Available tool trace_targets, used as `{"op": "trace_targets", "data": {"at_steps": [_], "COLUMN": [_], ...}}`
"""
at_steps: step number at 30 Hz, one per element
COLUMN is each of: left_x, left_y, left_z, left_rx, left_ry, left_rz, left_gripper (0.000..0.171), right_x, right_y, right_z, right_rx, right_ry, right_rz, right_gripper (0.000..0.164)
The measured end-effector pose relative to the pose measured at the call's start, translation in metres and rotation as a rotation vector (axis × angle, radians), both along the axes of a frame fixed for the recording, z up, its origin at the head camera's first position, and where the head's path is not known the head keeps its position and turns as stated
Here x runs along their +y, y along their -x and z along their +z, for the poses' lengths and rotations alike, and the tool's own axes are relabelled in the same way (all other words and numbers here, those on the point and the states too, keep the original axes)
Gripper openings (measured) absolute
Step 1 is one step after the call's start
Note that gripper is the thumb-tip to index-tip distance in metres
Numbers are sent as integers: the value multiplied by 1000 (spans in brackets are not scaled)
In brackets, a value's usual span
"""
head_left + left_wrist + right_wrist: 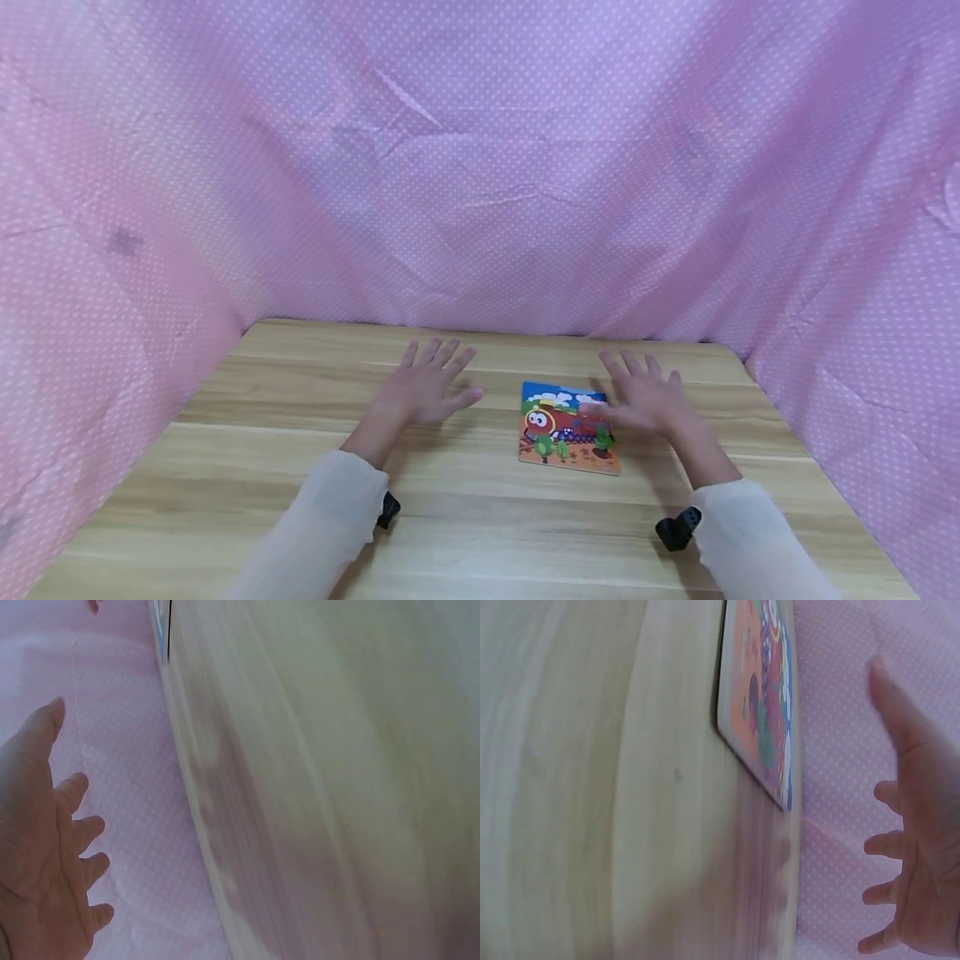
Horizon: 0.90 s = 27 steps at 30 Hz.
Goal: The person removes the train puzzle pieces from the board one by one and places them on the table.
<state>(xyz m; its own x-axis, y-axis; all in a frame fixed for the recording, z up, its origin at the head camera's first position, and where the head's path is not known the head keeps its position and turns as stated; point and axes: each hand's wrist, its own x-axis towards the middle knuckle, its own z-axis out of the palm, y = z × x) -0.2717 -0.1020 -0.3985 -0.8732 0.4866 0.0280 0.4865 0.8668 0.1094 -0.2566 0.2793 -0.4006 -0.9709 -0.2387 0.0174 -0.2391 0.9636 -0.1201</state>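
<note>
A square, flat picture board (558,429) with a cartoon train, trees and clouds lies on the wooden table, a little right of the middle. In the right wrist view the same board (754,697) shows its pale edge and one near corner. My right hand (647,400) hovers at the board's right side with fingers spread, its thumb over the picture's right part. Left of the board, my left hand (423,392) is held above the table, fingers spread and holding nothing. The left wrist view shows this left hand (45,840) with only a sliver of the board at the top.
The light wood-grain table (480,533) is enclosed at the back and sides by pink cloth (480,208) with white dots. A small black device (678,529) sits at the right wrist, another black device (387,510) at the left.
</note>
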Motion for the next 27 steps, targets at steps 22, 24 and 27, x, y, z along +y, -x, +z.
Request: {"op": "trace_targets", "data": {"at_steps": [22, 24, 27], "left_x": [81, 86, 93], "left_y": [-1, 2, 7], "left_z": [-9, -10, -13], "left_rx": [-89, -95, -113], "left_ry": [26, 18, -1], "left_rz": [-181, -189, -188], "left_gripper": [71, 70, 68], "right_x": [-16, -16, -15], "right_y": [14, 15, 16], "right_z": [-11, -13, -15], "right_rx": [-264, -262, -259], "right_ry": [176, 181, 186], "right_rz": [78, 78, 74], "right_gripper": [92, 89, 88]}}
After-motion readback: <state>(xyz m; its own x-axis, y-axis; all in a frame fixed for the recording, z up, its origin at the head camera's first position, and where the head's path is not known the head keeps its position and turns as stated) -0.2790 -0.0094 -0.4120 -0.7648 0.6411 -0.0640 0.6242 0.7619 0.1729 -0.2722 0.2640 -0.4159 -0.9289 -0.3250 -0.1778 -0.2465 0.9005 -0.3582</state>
